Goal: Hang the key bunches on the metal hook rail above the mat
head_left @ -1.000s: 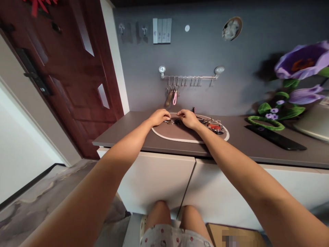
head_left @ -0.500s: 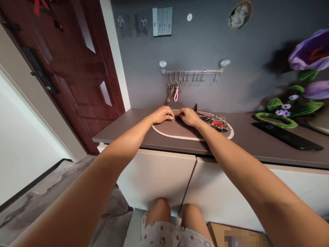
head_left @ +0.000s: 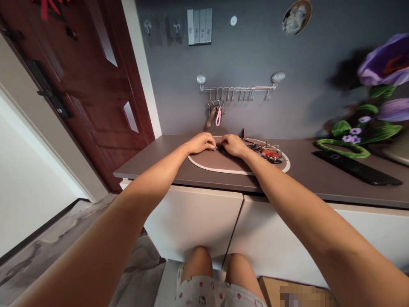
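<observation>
- Your left hand [head_left: 200,143] and right hand [head_left: 234,145] are close together, fingertips pinching a small metal key ring [head_left: 214,148].
- The ring is over the far edge of the oval mat [head_left: 223,171].
- A heap of keys [head_left: 266,152] lies on the mat's right end.

Premises: a private home, entry hall. Left of the person's fingers [head_left: 209,142] stands a dark red entry door [head_left: 92,89] with an electronic lock [head_left: 51,89]. Directly below the fingers is a low white cabinet [head_left: 191,226] with a grey top [head_left: 143,164]. Beyond them, a wall rail [head_left: 238,88] carries hanging keys [head_left: 217,108]; further right is a floral wall decal [head_left: 377,76].
</observation>
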